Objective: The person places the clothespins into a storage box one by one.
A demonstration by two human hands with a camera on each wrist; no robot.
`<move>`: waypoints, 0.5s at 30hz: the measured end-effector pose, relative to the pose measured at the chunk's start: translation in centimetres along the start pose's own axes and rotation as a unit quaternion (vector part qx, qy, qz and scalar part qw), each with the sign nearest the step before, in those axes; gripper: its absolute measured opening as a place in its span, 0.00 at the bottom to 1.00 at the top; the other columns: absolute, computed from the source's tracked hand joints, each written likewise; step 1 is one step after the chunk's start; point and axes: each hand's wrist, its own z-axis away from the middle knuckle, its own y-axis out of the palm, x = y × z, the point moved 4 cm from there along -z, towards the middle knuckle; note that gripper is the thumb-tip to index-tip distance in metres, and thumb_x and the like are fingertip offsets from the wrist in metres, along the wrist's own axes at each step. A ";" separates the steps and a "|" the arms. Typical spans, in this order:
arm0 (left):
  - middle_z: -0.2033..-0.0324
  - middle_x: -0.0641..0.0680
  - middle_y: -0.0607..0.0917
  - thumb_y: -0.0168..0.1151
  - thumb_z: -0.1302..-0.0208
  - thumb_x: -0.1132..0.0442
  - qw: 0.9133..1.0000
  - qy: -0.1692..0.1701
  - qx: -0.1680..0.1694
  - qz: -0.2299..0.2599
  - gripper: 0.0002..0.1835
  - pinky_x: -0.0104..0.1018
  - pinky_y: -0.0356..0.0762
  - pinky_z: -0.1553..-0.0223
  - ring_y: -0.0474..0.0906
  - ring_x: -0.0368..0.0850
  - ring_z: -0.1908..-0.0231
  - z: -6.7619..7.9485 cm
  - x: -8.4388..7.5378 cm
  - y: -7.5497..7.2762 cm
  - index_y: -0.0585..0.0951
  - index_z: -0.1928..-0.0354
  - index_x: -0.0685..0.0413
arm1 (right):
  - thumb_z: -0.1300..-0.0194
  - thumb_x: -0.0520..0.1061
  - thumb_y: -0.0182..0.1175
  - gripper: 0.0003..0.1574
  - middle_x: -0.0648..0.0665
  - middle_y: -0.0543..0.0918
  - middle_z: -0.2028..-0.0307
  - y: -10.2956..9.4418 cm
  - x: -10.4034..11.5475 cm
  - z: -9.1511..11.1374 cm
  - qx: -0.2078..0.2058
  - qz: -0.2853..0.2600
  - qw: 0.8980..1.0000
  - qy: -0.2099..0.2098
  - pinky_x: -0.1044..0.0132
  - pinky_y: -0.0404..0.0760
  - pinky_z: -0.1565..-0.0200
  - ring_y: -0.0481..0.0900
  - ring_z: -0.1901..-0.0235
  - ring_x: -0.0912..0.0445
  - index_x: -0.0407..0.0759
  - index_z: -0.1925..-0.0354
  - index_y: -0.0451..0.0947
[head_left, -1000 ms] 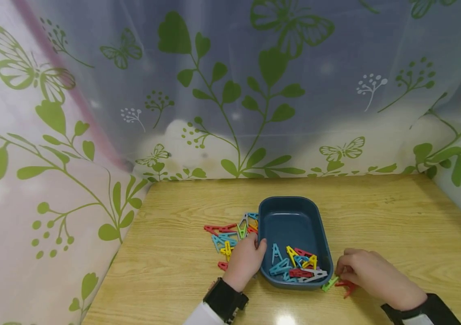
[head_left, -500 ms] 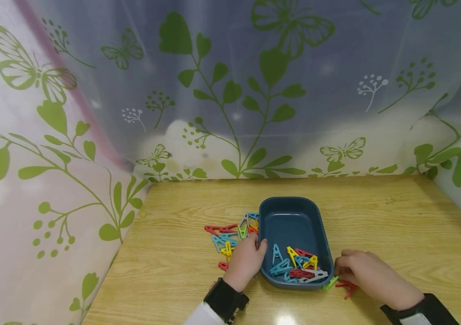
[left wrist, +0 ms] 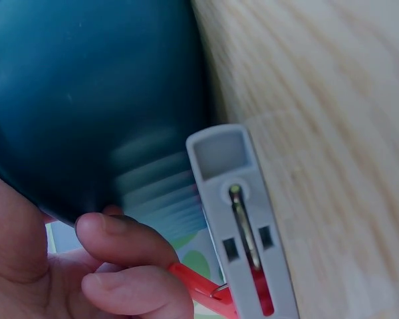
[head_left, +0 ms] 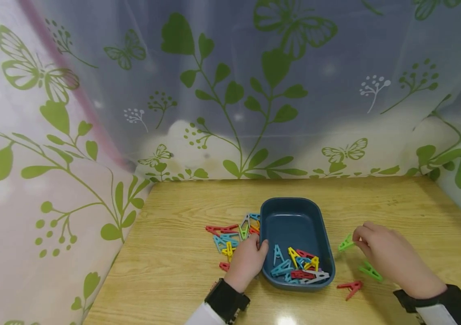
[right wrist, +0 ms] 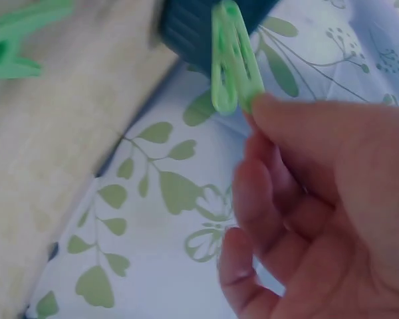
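A dark blue bin [head_left: 291, 228] stands mid-table, with several coloured clothespins [head_left: 281, 268] lying in its near end. My left hand [head_left: 248, 262] grips its left rim, thumb over the edge and curled fingers outside, as the left wrist view also shows. To the right of the bin, my right hand [head_left: 393, 257] pinches a light green clothespin [right wrist: 234, 56] between thumb and fingers, raised over the table. Below that hand lie another green clothespin [head_left: 371, 271] and a red one [head_left: 350, 288].
Left of the bin, a loose heap of clothespins in red, blue, yellow and other colours [head_left: 226, 239] spreads over the wooden table [head_left: 165, 271]. A grey clothespin [left wrist: 243, 219] is close to my left fingers. A patterned curtain [head_left: 230, 90] hangs behind the table.
My right hand has moved up and right, away from the bin's near right corner, with a green clothespin in its fingers. A second green clothespin has come into view. My left hand stays put.
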 end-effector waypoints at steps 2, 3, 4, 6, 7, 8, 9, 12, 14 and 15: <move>0.83 0.47 0.67 0.59 0.24 0.54 1.000 -0.001 -0.001 0.001 0.17 0.32 0.60 0.81 0.67 0.42 0.84 0.0 0.0 0.0 0.73 0.72 0.52 | 0.48 0.36 0.78 0.14 0.54 0.77 0.72 -0.8 0.3 -0.3 -0.043 -0.001 0.999 -0.012 0.69 0.69 0.76 0.66 0.78 0.67 0.45 0.67 0.82; 0.83 0.47 0.67 0.59 0.24 0.54 1.000 -0.002 -0.002 0.001 0.17 0.32 0.60 0.81 0.67 0.42 0.84 0.0 0.0 0.0 0.73 0.72 0.52 | 0.41 0.41 0.76 0.10 0.53 0.77 0.72 -1.1 0.6 -0.5 -0.063 -0.001 0.998 -0.022 0.69 0.70 0.75 0.67 0.77 0.67 0.44 0.67 0.82; 0.83 0.47 0.66 0.59 0.24 0.54 1.000 -0.002 -0.003 0.001 0.17 0.32 0.60 0.81 0.67 0.42 0.84 0.0 0.0 0.0 0.73 0.72 0.52 | 0.35 0.47 0.72 0.10 0.53 0.77 0.72 -1.3 0.8 -0.6 -0.081 0.000 0.996 -0.033 0.69 0.70 0.75 0.67 0.77 0.67 0.44 0.67 0.82; 0.83 0.47 0.66 0.59 0.24 0.54 1.000 -0.002 -0.003 0.000 0.17 0.32 0.60 0.81 0.66 0.41 0.84 0.0 0.0 0.0 0.73 0.73 0.52 | 0.29 0.54 0.66 0.15 0.53 0.78 0.72 -1.4 1.5 -0.9 -0.107 -0.003 0.993 -0.052 0.68 0.72 0.75 0.68 0.77 0.66 0.44 0.66 0.82; 0.83 0.47 0.66 0.59 0.24 0.54 1.000 -0.002 -0.003 -0.001 0.17 0.32 0.60 0.81 0.66 0.41 0.84 0.1 0.1 0.1 0.73 0.73 0.52 | 0.29 0.54 0.66 0.16 0.53 0.78 0.72 -1.4 1.8 -1.0 -0.115 -0.005 0.992 -0.059 0.68 0.72 0.75 0.68 0.77 0.65 0.44 0.66 0.82; 0.83 0.47 0.66 0.59 0.24 0.54 1.000 -0.002 -0.003 -0.002 0.17 0.32 0.60 0.81 0.66 0.41 0.84 0.1 0.0 0.1 0.73 0.73 0.51 | 0.31 0.54 0.67 0.16 0.52 0.78 0.71 -1.3 2.2 -1.1 -0.121 -0.005 0.990 -0.069 0.68 0.73 0.75 0.69 0.76 0.65 0.43 0.66 0.82; 0.83 0.47 0.66 0.59 0.24 0.54 1.000 -0.002 -0.004 -0.002 0.17 0.32 0.60 0.81 0.66 0.41 0.84 0.1 0.0 0.1 0.73 0.73 0.51 | 0.31 0.54 0.67 0.16 0.52 0.78 0.71 -1.2 2.6 -1.2 -0.124 -0.003 0.989 -0.077 0.68 0.73 0.75 0.69 0.76 0.64 0.43 0.66 0.82; 0.83 0.47 0.66 0.59 0.24 0.54 1.000 -0.003 -0.005 -0.004 0.17 0.32 0.60 0.81 0.67 0.41 0.84 0.1 0.0 0.1 0.73 0.73 0.51 | 0.46 0.43 0.79 0.14 0.52 0.78 0.71 -0.6 3.5 -1.5 -0.119 -0.003 0.990 -0.078 0.67 0.74 0.74 0.70 0.76 0.63 0.43 0.67 0.83; 0.83 0.47 0.66 0.59 0.24 0.54 1.000 -0.003 -0.005 -0.005 0.17 0.32 0.60 0.81 0.66 0.41 0.84 0.1 0.0 0.1 0.73 0.73 0.51 | 0.54 0.38 0.82 0.18 0.52 0.78 0.71 -0.3 4.1 -1.7 -0.108 0.000 0.992 -0.070 0.67 0.75 0.73 0.71 0.75 0.63 0.44 0.67 0.83; 0.83 0.47 0.66 0.59 0.24 0.54 1.000 -0.003 -0.005 -0.005 0.17 0.32 0.60 0.81 0.66 0.41 0.84 0.0 0.0 0.1 0.73 0.73 0.51 | 0.53 0.39 0.82 0.17 0.53 0.78 0.71 0.0 4.2 -1.8 -0.103 0.000 0.993 -0.065 0.66 0.76 0.72 0.71 0.74 0.63 0.44 0.67 0.83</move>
